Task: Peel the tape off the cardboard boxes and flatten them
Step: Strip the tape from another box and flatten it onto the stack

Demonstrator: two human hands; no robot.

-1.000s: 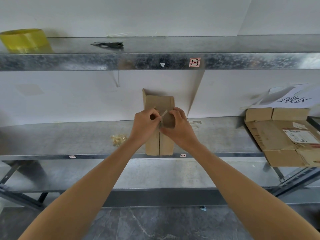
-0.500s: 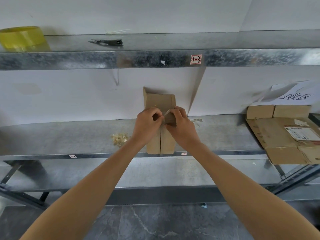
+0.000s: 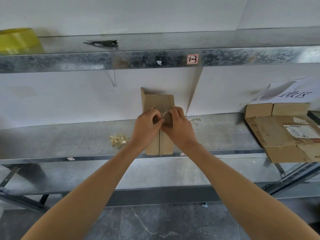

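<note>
A small brown cardboard box (image 3: 158,103) lies on the middle metal shelf (image 3: 69,137), its far flap standing up against the white wall. My left hand (image 3: 147,125) has its fingers curled on the box top near the centre seam. My right hand (image 3: 178,125) pinches a strip of clear tape (image 3: 164,113) that lifts off the box between the two hands. The hands cover the middle of the box. A crumpled wad of peeled tape (image 3: 118,140) lies on the shelf to the left.
Flattened cardboard boxes (image 3: 284,132) are stacked at the right end of the shelf under a paper sign (image 3: 294,95). On the upper shelf (image 3: 155,58) sit a yellow tape roll (image 3: 17,40) and a dark cutter tool (image 3: 103,43). A lower shelf and stone floor lie below.
The hands have stayed on the box, working the tape strip slightly upward between them. The view has shifted a little.
</note>
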